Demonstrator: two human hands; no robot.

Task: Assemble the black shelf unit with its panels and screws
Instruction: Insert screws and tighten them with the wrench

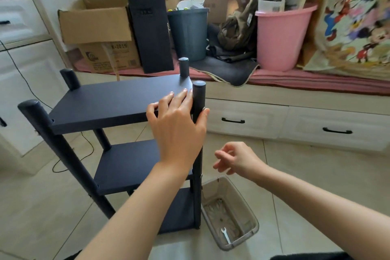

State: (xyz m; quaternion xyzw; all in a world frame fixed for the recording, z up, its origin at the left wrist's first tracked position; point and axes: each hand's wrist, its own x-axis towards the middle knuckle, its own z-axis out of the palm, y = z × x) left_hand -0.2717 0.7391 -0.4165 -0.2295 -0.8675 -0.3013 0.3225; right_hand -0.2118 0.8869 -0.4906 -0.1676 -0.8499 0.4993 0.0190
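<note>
The black shelf unit stands upright on the tiled floor, with a top panel [109, 103], a middle panel [126, 164] and a bottom panel [179, 211] between four round posts. My left hand [177, 129] lies on the top panel's near right corner. Its fingers are flat on the board and its thumb is hooked round the front right post [199, 95]. My right hand [236, 159] hovers to the right of that post at the height of the middle panel, fingers loosely curled. I see nothing in it.
A clear plastic bin [249, 217] sits on the floor right of the shelf's foot, with a small white wrench [225, 235] inside. White drawers [316, 122] run behind, topped with cardboard boxes, a dark bin [187, 31] and a pink bucket [280, 36]. White cabinets stand at the left.
</note>
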